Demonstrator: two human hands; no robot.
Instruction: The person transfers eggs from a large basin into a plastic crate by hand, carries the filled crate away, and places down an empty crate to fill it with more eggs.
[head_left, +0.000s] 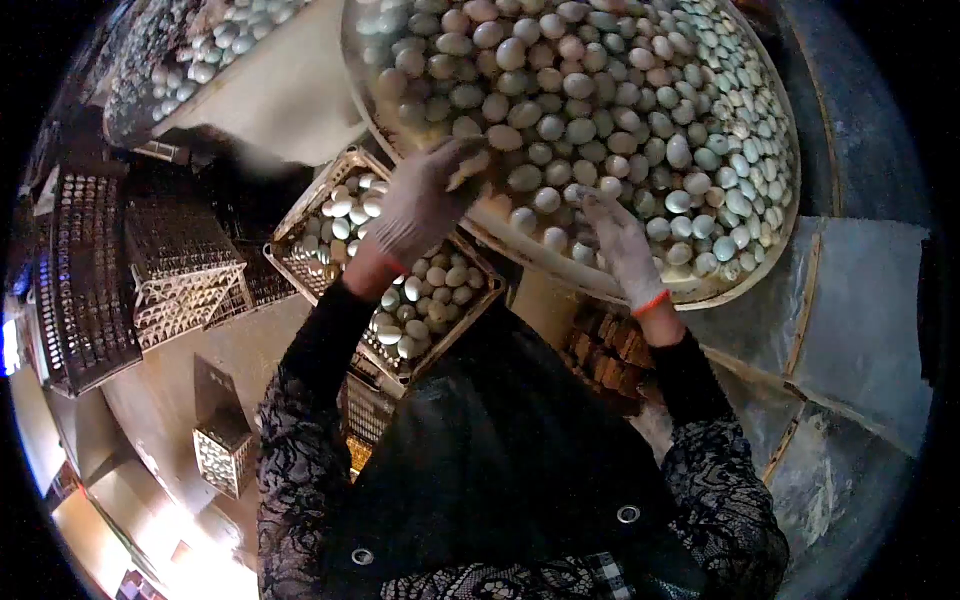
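A large round tub (535, 258) holds many pale eggs (577, 86), some of them wet-looking. My left hand (435, 190), in a whitish knit glove with an orange cuff, is over the tub's near left rim. Its fingers curl inward, and what they hold, if anything, is hidden. My right hand (620, 240), gloved the same way, reaches over the near rim among the eggs, its fingers apart and bent downward. Below my left forearm stands a plastic crate (490, 285) filled with white and brownish eggs (436, 277).
Another tub (215, 110) of eggs stands at upper left. Stacked crates (190, 270) and an egg rack (88, 280) are on the left, with a smaller crate of eggs (222, 460) on the floor. Bricks (610, 350) lie under the large tub. A dark apron (490, 450) covers my front.
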